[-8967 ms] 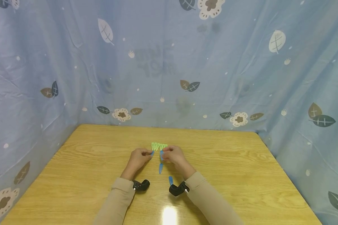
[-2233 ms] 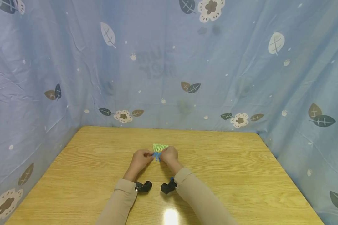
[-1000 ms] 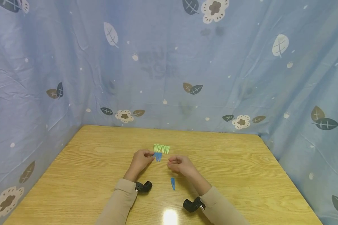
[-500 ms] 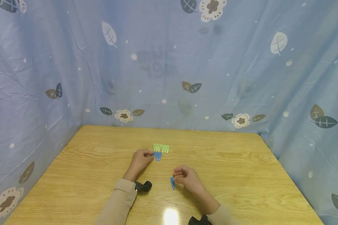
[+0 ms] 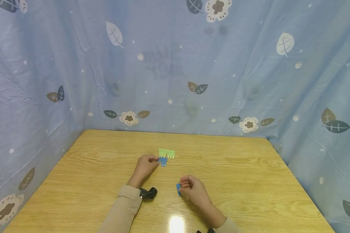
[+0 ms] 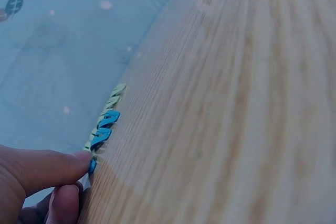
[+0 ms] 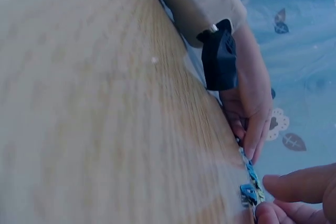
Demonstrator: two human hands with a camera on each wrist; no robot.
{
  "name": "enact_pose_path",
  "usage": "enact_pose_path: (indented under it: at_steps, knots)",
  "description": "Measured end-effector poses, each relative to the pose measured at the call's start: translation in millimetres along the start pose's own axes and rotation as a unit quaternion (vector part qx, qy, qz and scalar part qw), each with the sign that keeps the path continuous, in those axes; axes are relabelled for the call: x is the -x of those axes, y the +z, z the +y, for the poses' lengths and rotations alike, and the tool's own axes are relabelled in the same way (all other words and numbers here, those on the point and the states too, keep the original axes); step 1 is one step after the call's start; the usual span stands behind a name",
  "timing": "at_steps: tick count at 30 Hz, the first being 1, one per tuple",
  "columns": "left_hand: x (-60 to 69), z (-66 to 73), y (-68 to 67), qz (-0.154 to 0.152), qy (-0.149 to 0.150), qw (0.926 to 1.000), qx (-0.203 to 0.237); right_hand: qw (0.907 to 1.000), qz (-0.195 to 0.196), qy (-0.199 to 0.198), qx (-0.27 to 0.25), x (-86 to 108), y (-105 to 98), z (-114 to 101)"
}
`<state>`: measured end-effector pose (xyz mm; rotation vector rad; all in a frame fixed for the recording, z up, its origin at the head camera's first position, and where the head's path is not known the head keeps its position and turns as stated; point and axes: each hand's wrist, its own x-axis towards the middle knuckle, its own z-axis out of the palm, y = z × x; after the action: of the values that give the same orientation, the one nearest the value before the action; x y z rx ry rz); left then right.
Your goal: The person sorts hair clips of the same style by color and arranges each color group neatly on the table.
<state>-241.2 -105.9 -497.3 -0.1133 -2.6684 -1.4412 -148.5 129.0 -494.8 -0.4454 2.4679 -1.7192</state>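
Snap hair clips lie on the wooden table: several green ones (image 5: 167, 153) in a row, with two blue ones (image 5: 164, 161) below them. My left hand (image 5: 145, 166) pinches another blue clip (image 6: 92, 166) between thumb and fingers at the left end of the blue row; its fingertips hide part of it. Nearer me lies a lone blue clip (image 5: 178, 187). Right beside it is my right hand (image 5: 196, 191), its fingers loosely bent and the thumb apart from them. In the right wrist view the thumb (image 7: 294, 183) and fingers stand near that clip without gripping it.
The wooden table (image 5: 236, 174) reaches back to a blue patterned curtain (image 5: 169, 64), which also hangs on both sides. A black wrist camera (image 5: 148, 193) sits on the left wrist. A bright reflection shows at the table's front.
The right hand set blue clips side by side below the green row, let go, and moved back toward me to the lone blue clip. The left hand has stayed at the row's left end.
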Motion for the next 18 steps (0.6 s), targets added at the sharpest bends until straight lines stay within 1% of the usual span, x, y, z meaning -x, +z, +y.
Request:
enact_pose_path:
  at_steps: [8, 13, 18]
  knots:
    - [0.4, 1.3, 0.5, -0.003, -0.001, 1.0000, 0.000, 0.9969, 0.015, -0.022, 0.074, 3.3, 5.8, -2.0]
    - [0.1, 1.7, 0.3, -0.001, -0.005, 1.0000, -0.003, 0.9951, 0.025, -0.020, 0.093, 2.8, 8.3, -5.4]
    - [0.2, 2.2, -0.3, 0.000, -0.005, 1.0000, 0.001, 0.9929, 0.018, -0.015, 0.117, -0.4, 9.1, -11.5]
